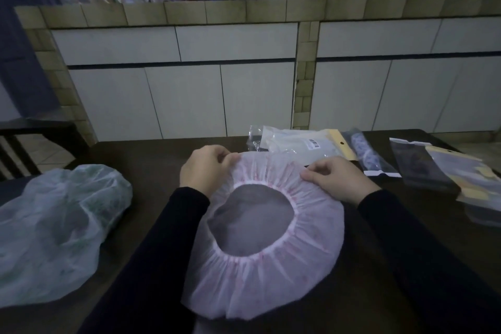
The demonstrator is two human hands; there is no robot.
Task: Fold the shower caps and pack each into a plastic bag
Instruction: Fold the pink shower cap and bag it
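A pale pink shower cap lies spread open on the dark table, its elastic opening facing up. My left hand pinches the cap's far left rim. My right hand pinches its far right rim. Both hands sit at the far edge of the cap, fingers closed on the gathered plastic. Flat plastic bags with yellow header cards lie just beyond the cap.
A large translucent sack, apparently holding more caps, rests at the left of the table. More flat bags and yellow-carded packs lie at the right. A tiled counter wall rises behind the table. A dark chair stands far left.
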